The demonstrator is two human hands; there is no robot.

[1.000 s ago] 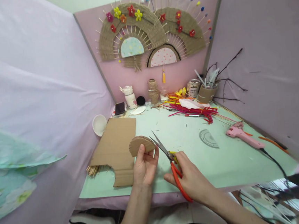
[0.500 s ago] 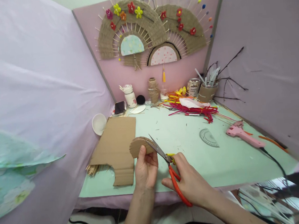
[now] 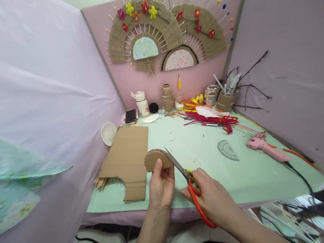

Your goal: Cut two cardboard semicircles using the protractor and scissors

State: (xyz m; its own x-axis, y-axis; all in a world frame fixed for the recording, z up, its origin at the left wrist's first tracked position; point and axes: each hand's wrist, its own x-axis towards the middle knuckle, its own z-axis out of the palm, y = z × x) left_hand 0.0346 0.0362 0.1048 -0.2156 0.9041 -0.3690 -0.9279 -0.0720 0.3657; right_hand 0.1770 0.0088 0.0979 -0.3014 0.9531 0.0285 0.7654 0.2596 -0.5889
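Between thumb and fingers, my left hand [image 3: 162,182] grips a half-round piece of brown cardboard [image 3: 156,159], its curved edge facing up. My right hand [image 3: 212,194] has its fingers in the red and yellow handles of a pair of scissors [image 3: 180,169]. The blades lie along the right side of the cardboard piece, tips pointing up and left. How far the blades are parted is hard to see. Left of my hands, a larger cardboard sheet [image 3: 130,150] with a curved notch in its lower edge lies on the table.
On the right are a clear protractor [image 3: 228,150] and a pink glue gun [image 3: 268,148] with a black cord. Red pipe cleaners [image 3: 221,122], a twine spool [image 3: 167,97] and a white bottle [image 3: 141,104] stand or lie behind. Thin sticks [image 3: 101,182] poke from under the sheet.
Both hands appear slightly further right with the cardboard piece and scissors, while the whole view has shifted a little. The scissors stay against the piece's right side.
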